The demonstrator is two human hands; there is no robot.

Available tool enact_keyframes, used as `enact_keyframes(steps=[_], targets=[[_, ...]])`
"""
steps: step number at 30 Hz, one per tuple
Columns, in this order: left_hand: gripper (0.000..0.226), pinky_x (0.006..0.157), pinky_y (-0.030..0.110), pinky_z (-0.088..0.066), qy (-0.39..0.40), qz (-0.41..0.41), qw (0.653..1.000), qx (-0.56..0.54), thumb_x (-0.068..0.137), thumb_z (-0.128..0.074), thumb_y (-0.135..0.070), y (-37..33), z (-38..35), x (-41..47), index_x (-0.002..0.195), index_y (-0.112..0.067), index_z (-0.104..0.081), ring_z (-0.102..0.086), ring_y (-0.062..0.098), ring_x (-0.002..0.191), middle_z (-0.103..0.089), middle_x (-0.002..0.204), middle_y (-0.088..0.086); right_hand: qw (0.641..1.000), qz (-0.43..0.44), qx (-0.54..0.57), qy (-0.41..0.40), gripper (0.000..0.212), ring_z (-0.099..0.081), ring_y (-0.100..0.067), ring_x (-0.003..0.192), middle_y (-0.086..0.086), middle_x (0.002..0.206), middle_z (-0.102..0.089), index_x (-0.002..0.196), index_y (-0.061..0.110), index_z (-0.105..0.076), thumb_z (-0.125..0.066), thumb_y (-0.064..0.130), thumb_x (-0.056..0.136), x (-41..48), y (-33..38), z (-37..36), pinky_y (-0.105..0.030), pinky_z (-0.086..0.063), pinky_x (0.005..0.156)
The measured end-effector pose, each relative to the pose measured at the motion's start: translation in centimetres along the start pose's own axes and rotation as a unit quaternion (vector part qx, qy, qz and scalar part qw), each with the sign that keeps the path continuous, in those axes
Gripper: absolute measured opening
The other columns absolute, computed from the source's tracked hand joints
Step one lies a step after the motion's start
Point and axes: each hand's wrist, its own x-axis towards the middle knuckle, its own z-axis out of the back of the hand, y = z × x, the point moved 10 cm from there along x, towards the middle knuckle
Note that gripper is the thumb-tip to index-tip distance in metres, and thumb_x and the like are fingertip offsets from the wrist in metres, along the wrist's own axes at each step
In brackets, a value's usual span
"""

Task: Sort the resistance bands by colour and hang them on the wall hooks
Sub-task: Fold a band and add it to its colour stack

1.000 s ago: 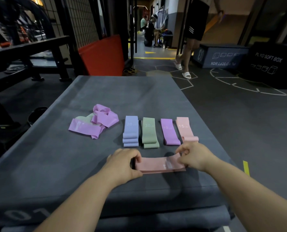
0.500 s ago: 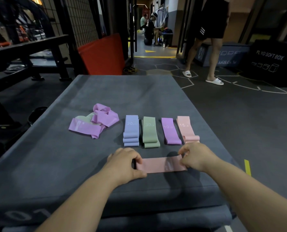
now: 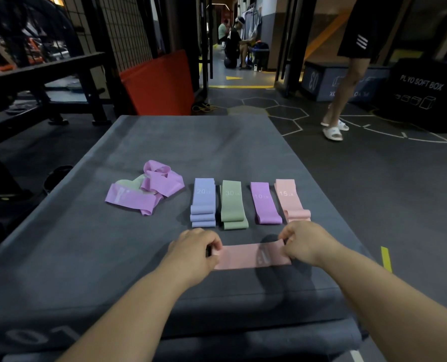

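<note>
A pink resistance band (image 3: 248, 256) lies flat and stretched sideways near the front of the grey padded box (image 3: 165, 142). My left hand (image 3: 193, 253) pinches its left end and my right hand (image 3: 304, 242) pinches its right end. Just beyond, in a row, sit a blue stack (image 3: 203, 202), a green stack (image 3: 233, 205), a purple band (image 3: 265, 203) and a pink stack (image 3: 293, 201). Further left lies a loose tangle of purple bands (image 3: 149, 189) over a pale green one (image 3: 128, 184). No wall hooks are in view.
A person in black shorts and white slides (image 3: 333, 130) stands on the floor at the right. Dark plyo soft boxes (image 3: 420, 95) sit behind them. A red mat (image 3: 159, 84) leans beyond the box, a black bench (image 3: 42, 74) stands left, and people sit in the far corridor (image 3: 233, 43).
My hands lifted the pink band's ends slightly and drew it a little wider. The person in the background walked to the right.
</note>
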Motion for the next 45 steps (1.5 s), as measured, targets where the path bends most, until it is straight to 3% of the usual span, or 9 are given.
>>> enact_keyframes(steps=[8, 13, 17, 24, 28, 34, 37, 40, 45], targets=[[0.048, 0.094, 0.029, -0.045, 0.041, 0.051, 0.998, -0.024, 0.087, -0.062, -0.028, 0.6, -0.8, 0.3, 0.133, -0.029, -0.048, -0.055, 0.012, 0.107, -0.056, 0.12, -0.01, 0.999, 0.017, 0.019, -0.023, 0.017, -0.061, -0.014, 0.08, 0.007, 0.081, -0.066, 0.07, 0.028, -0.058, -0.064, 0.012, 0.072, 0.2, 0.2, 0.3, -0.027, -0.053, 0.071], [0.017, 0.078, 0.026, -0.047, 0.039, 0.055, 0.998, -0.014, 0.085, -0.059, -0.025, 0.2, -0.7, 0.4, 0.098, -0.036, -0.057, -0.054, 0.01, 0.086, -0.056, 0.095, -0.011, 0.999, 0.029, 0.043, 0.004, 0.032, -0.062, -0.015, 0.089, 0.007, 0.091, -0.067, 0.101, 0.028, -0.061, -0.058, 0.008, 0.077, 0.1, 0.5, -0.1, -0.025, -0.051, 0.08], [0.016, 0.072, 0.024, -0.041, 0.026, 0.033, 0.999, -0.026, 0.082, -0.059, -0.022, -0.5, -0.4, 0.4, 0.08, -0.035, -0.049, -0.051, 0.01, 0.083, -0.048, 0.095, -0.012, 0.999, 0.035, 0.028, 0.006, 0.023, -0.063, -0.011, 0.083, 0.011, 0.084, -0.067, 0.074, 0.033, -0.064, -0.057, 0.01, 0.077, -0.1, 0.7, 0.0, -0.023, -0.051, 0.074], [0.019, 0.056, 0.027, -0.034, -0.004, 0.01, 0.996, -0.094, 0.085, -0.059, -0.03, -1.1, 0.3, 0.3, 0.075, -0.029, -0.043, -0.046, 0.01, 0.064, -0.053, 0.072, -0.009, 0.994, 0.022, 0.096, -0.038, 0.016, -0.061, -0.017, 0.083, 0.007, 0.078, -0.061, 0.071, 0.031, -0.06, -0.055, 0.019, 0.08, 0.3, 0.3, 1.6, -0.026, -0.048, 0.071], [0.021, 0.063, 0.033, -0.041, -0.013, -0.016, 0.992, -0.128, 0.081, -0.057, -0.019, -1.8, 0.3, 0.5, 0.07, -0.029, -0.041, -0.049, 0.015, 0.069, -0.053, 0.073, -0.006, 0.962, -0.002, 0.273, -0.019, 0.021, -0.065, -0.018, 0.058, -0.006, 0.069, -0.065, 0.081, 0.02, -0.058, -0.044, 0.006, 0.087, 0.0, 0.1, 1.0, -0.026, -0.052, 0.051], [0.024, 0.063, 0.026, -0.041, 0.016, -0.041, 0.988, -0.147, 0.082, -0.061, -0.019, -2.8, -0.5, 0.2, 0.073, -0.031, -0.043, -0.048, 0.012, 0.072, -0.055, 0.088, -0.007, 0.897, -0.012, 0.44, -0.029, 0.012, -0.071, -0.025, 0.079, -0.013, 0.086, -0.073, 0.08, 0.014, -0.058, -0.051, 0.01, 0.089, 0.4, -0.5, 1.3, -0.031, -0.053, 0.06], [0.024, 0.071, 0.034, -0.049, 0.037, -0.029, 0.983, -0.179, 0.079, -0.062, -0.016, -2.8, -1.1, 0.1, 0.071, -0.028, -0.043, -0.06, 0.016, 0.081, -0.066, 0.095, -0.011, 0.883, -0.001, 0.468, -0.033, 0.013, -0.07, -0.023, 0.074, -0.013, 0.085, -0.072, 0.079, 0.013, -0.057, -0.066, 0.02, 0.086, 0.6, -0.5, 1.2, -0.031, -0.054, 0.06], [0.022, 0.074, 0.035, -0.051, 0.05, -0.022, 0.982, -0.18, 0.076, -0.064, -0.016, -3.0, -1.3, 0.1, 0.07, -0.028, -0.046, -0.063, 0.016, 0.083, -0.069, 0.096, -0.008, 0.892, 0.0, 0.448, -0.055, 0.017, -0.066, -0.024, 0.069, -0.013, 0.078, -0.066, 0.078, 0.014, -0.055, -0.073, 0.012, 0.078, 0.8, -0.7, 1.1, -0.03, -0.054, 0.058], [0.023, 0.062, 0.016, -0.046, 0.065, -0.02, 0.982, -0.175, 0.074, -0.075, -0.021, -3.1, -1.5, -0.1, 0.072, -0.027, -0.053, -0.059, -0.001, 0.067, -0.066, 0.077, -0.013, 0.887, 0.003, 0.459, -0.049, 0.018, -0.058, -0.024, 0.063, -0.016, 0.08, -0.056, 0.085, 0.015, -0.054, -0.06, -0.001, 0.082, 1.2, -0.7, 0.6, -0.028, -0.052, 0.057]])
